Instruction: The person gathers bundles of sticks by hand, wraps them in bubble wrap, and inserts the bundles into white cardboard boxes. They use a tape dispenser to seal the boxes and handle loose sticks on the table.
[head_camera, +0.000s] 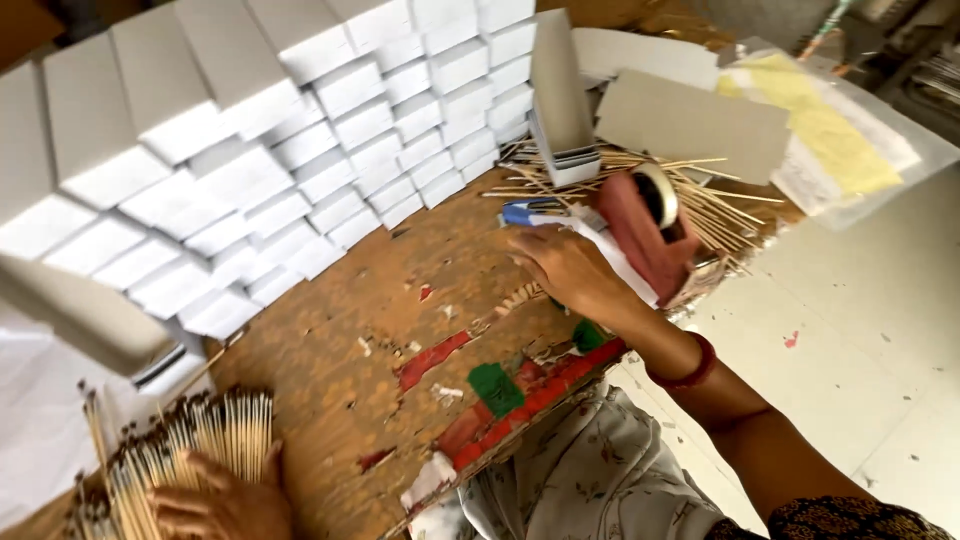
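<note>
My right hand reaches across the worn wooden board, fingers apart and empty, close to a blue-capped pen-like thing and a white paper under it. Just beyond stands a red tape dispenser. My left hand rests at the lower left on a thick bundle of thin sticks with dark tips, fingers curled over it. A stack of small white boxes fills the upper left.
Loose sticks lie scattered behind the dispenser. A grey box stands upright there, next to grey cardboard sheets and yellow paper in clear plastic. A blurred pale box hangs near the camera. Pale floor lies to the right.
</note>
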